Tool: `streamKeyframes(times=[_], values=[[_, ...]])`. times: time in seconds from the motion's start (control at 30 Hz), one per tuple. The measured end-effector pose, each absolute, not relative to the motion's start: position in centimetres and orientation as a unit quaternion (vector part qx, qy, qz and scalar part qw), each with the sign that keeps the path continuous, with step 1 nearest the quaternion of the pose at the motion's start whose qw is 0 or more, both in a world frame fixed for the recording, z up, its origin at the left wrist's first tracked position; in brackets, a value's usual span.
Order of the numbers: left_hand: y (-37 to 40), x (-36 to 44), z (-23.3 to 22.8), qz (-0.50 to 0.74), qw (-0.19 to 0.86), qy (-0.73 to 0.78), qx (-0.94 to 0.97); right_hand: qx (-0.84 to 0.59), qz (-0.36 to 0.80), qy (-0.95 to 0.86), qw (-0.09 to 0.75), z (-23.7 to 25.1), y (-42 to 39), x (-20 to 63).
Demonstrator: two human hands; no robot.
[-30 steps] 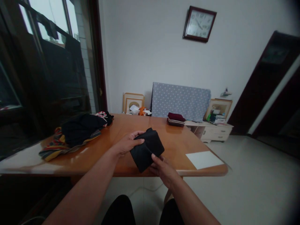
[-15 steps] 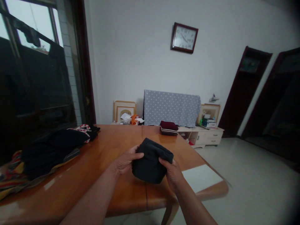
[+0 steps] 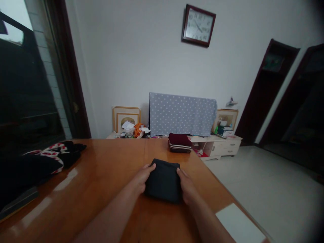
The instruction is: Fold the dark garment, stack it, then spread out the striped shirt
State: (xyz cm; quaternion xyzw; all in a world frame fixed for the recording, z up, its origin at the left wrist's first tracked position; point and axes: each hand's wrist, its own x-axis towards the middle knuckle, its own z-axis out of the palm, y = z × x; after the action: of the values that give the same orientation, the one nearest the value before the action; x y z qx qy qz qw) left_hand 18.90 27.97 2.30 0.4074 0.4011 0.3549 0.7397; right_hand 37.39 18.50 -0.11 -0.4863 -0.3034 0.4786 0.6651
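A folded black cloth (image 3: pixel 163 181) lies flat on the brown wooden table (image 3: pixel 108 175). My left hand (image 3: pixel 141 179) grips its left edge and my right hand (image 3: pixel 186 186) grips its right edge, both pressing it onto the tabletop. Beyond it, near the table's far edge, sits a small stack of folded dark red cloth (image 3: pixel 179 142).
A heap of dark and patterned clothes (image 3: pixel 37 165) covers the table's left side. A white sheet (image 3: pixel 239 227) lies at the near right corner. Behind the table stand a dotted grey cover (image 3: pixel 182 114), picture frames (image 3: pixel 126 118) and a low white cabinet (image 3: pixel 220 146).
Both hands have carried the folded black cloth from in front of me forward and down onto the table. The view has moved closer over the tabletop.
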Motion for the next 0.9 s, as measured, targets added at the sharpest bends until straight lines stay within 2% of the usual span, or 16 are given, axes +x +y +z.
streamKeyframes(times=[0.1,0.2,0.37,0.6,0.73,0.9], values=[[29.4,19.9,0.9,0.341,0.731,0.424,0.413,-0.514,0.469,-0.266,0.666,-2.4,19.6,38.8],[29.9,20.1,0.4,0.338,0.728,0.423,0.42,-0.485,0.53,-0.261,0.645,-2.5,19.3,39.2],[30.9,20.8,1.6,0.337,0.736,0.43,0.399,-0.471,0.567,-0.267,0.621,-0.2,18.3,38.6],[33.6,23.4,5.0,0.339,0.733,0.457,0.372,-0.567,0.558,-0.249,0.552,2.1,18.1,39.6],[35.3,25.7,6.6,0.309,0.753,0.442,0.376,-0.583,0.527,-0.254,0.564,4.7,19.5,42.6],[38.5,29.7,9.3,0.305,0.786,0.343,0.414,-0.607,0.467,-0.282,0.578,8.1,23.4,48.1]])
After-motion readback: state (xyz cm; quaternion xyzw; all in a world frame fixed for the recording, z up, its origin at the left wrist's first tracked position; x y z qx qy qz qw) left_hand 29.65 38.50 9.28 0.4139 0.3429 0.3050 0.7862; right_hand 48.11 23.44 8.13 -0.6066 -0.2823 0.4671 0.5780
